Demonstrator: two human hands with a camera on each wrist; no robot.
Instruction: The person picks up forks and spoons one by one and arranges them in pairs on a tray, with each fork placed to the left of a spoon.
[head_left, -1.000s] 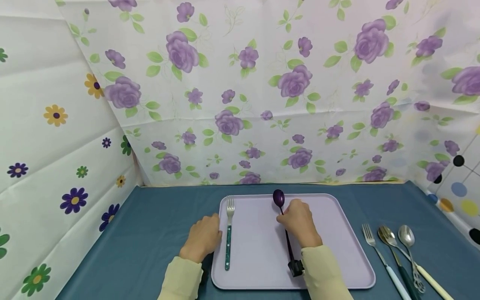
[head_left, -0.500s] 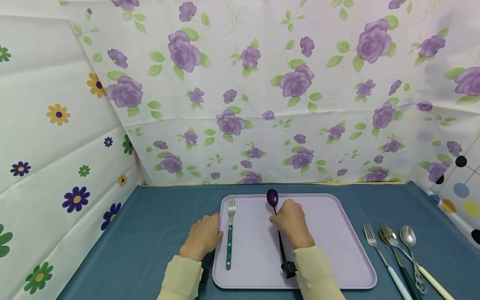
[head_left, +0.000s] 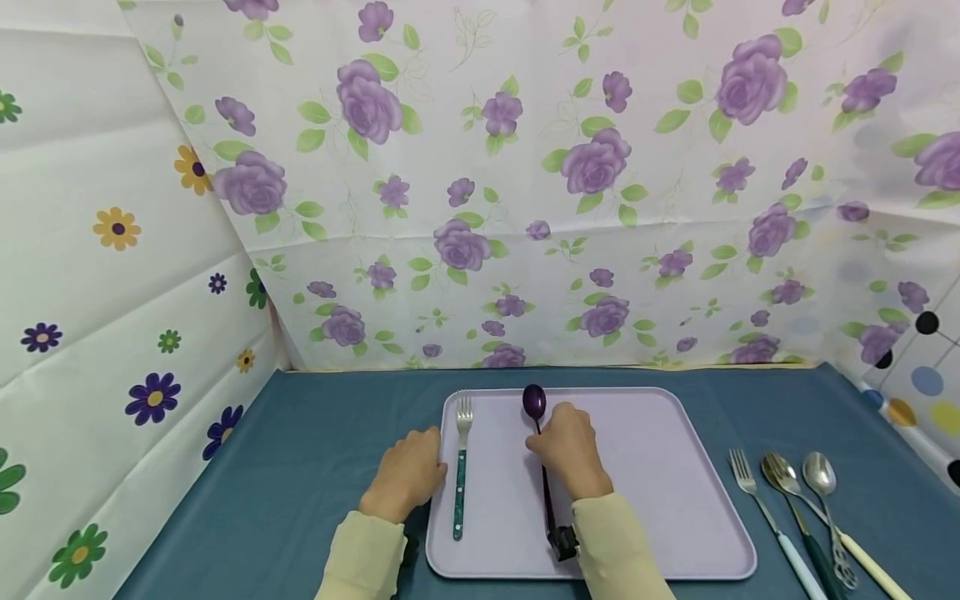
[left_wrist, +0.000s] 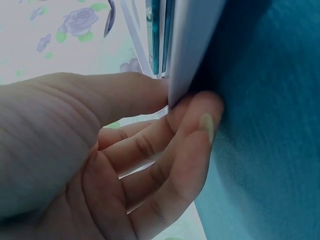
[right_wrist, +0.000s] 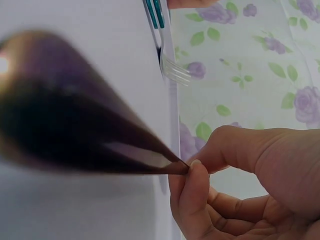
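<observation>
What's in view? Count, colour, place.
Tray: 1, lilac, table
Green-handled fork: 1, silver-green, tray left
Purple spoon: 1, purple, over tray
Blue-handled fork: 1, silver-paleblue, right of tray
Cream-handled fork: 1, silver-cream, right
Gold utensil: 1, gold-green, right
Silver spoon: 1, silver, right
Cloth: 1, blue, tabletop
Sheets: 3, patterned white, back, sides
Device: 1, black, right wrist
Sleeves: 2, pale yellow, wrists
Left hand: 1, bare, tray edge
Right hand: 1, bare, spoon
</observation>
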